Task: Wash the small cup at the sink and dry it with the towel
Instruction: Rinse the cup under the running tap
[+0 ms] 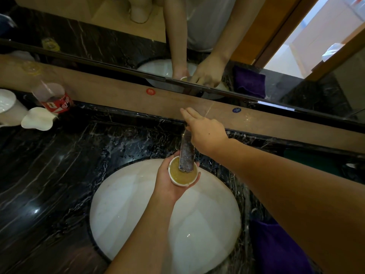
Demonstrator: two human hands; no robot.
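My left hand point(167, 182) holds the small white cup point(182, 181) from below, over the far part of the white sink basin point(138, 210). The cup is full of yellowish liquid and sits right under the spout of the chrome faucet point(186, 155). My right hand point(205, 131) rests on top of the faucet's rear part, its fingers stretched toward the wall; whether it grips a handle is hidden beneath it. A purple towel point(276, 246) lies on the counter to the right of the basin, partly covered by my right forearm.
The black marble counter point(59, 175) surrounds the basin. At the far left stand a cola bottle point(53, 97), a white cup point(7, 107) and a white dish point(38, 118). A mirror point(118, 36) runs along the back wall.
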